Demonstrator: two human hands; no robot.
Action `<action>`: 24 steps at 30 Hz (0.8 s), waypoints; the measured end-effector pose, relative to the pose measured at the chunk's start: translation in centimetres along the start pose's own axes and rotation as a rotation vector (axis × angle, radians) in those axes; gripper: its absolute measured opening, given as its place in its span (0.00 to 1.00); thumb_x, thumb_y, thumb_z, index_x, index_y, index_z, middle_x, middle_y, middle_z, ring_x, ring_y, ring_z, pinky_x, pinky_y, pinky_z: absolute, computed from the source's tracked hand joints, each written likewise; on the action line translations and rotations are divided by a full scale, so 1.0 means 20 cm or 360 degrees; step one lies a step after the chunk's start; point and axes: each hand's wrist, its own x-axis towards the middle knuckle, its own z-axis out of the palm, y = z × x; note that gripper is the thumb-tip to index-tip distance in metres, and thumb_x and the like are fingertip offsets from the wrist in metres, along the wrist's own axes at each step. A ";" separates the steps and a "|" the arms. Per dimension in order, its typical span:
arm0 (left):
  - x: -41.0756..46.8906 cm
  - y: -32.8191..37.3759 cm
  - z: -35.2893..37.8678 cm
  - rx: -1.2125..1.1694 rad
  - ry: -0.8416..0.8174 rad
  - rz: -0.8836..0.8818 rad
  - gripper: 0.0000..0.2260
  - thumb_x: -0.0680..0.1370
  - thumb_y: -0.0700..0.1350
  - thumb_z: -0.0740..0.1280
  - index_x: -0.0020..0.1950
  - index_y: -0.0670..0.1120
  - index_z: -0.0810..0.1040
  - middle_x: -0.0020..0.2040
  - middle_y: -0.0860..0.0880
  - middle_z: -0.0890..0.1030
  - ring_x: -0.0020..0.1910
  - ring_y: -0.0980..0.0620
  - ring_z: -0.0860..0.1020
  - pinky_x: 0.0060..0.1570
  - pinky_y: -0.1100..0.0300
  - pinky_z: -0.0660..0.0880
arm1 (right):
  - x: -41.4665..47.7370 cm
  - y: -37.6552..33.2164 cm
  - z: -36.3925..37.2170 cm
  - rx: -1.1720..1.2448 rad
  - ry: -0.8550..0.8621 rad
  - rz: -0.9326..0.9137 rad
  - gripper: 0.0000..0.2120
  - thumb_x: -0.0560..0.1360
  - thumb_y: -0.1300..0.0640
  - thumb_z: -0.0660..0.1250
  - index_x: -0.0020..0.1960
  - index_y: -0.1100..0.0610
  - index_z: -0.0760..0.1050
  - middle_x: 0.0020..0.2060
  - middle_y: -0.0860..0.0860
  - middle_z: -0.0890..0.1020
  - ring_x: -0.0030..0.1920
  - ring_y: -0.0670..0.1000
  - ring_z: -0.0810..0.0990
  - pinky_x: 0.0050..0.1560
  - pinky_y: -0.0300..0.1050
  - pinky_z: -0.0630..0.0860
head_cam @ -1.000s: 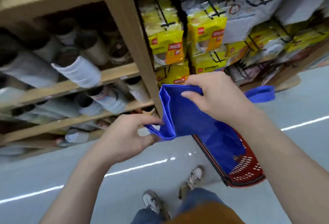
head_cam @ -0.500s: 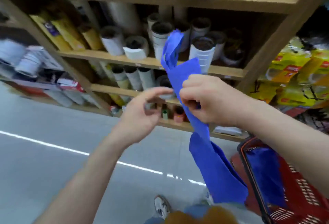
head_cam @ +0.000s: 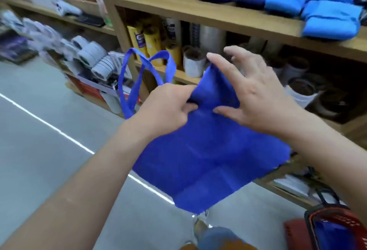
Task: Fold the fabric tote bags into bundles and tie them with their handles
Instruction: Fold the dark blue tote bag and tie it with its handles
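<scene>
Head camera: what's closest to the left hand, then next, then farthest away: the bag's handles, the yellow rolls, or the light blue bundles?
From the left hand:
1. Handles of the tote bag it grips, just beside it.
2. Yellow rolls, shelf behind the handles.
3. Light blue bundles, top shelf, far right.

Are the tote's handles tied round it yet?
No: the handles loop free in the air beside the left hand, and the tote bag hangs mostly unfolded.

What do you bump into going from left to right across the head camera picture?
White tape rolls → left hand, gripping the blue tote bag → right hand, pinching it too → red basket.
</scene>
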 end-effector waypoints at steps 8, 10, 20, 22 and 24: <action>0.23 -0.34 -0.16 -0.0543 0.0463 -0.0291 0.20 0.69 0.34 0.73 0.58 0.50 0.78 0.53 0.52 0.78 0.52 0.59 0.77 0.47 0.63 0.78 | 0.45 0.17 0.26 0.0701 -0.0126 0.0339 0.04 0.73 0.55 0.69 0.46 0.55 0.81 0.35 0.54 0.81 0.39 0.54 0.79 0.40 0.49 0.75; 0.25 -0.46 -0.18 -0.0497 0.0769 -0.0409 0.17 0.70 0.36 0.74 0.55 0.51 0.78 0.52 0.55 0.77 0.52 0.61 0.76 0.45 0.64 0.78 | 0.55 0.26 0.29 0.0809 -0.0249 0.0432 0.04 0.74 0.58 0.70 0.43 0.59 0.80 0.33 0.59 0.78 0.34 0.50 0.73 0.35 0.45 0.69; 0.48 -0.91 -0.16 -0.0160 0.0343 -0.0694 0.08 0.72 0.42 0.75 0.46 0.54 0.81 0.42 0.59 0.79 0.48 0.51 0.78 0.53 0.55 0.74 | 0.97 0.45 0.20 0.1258 -0.0352 0.0472 0.06 0.76 0.61 0.71 0.42 0.52 0.81 0.35 0.46 0.83 0.35 0.45 0.81 0.36 0.45 0.77; 0.58 -0.99 -0.24 -0.0150 0.0467 -0.0582 0.03 0.73 0.43 0.74 0.43 0.51 0.81 0.45 0.53 0.78 0.51 0.50 0.77 0.55 0.54 0.73 | 1.04 0.48 0.18 0.1464 -0.0243 0.0542 0.04 0.75 0.61 0.72 0.46 0.52 0.82 0.41 0.50 0.86 0.41 0.49 0.85 0.42 0.49 0.81; 0.70 -1.07 -0.32 0.0013 0.0523 -0.0405 0.04 0.73 0.45 0.73 0.47 0.46 0.83 0.55 0.49 0.74 0.58 0.49 0.73 0.60 0.55 0.70 | 1.11 0.50 0.18 0.1545 -0.0072 0.0573 0.04 0.74 0.62 0.72 0.47 0.54 0.82 0.43 0.51 0.86 0.42 0.49 0.85 0.45 0.51 0.82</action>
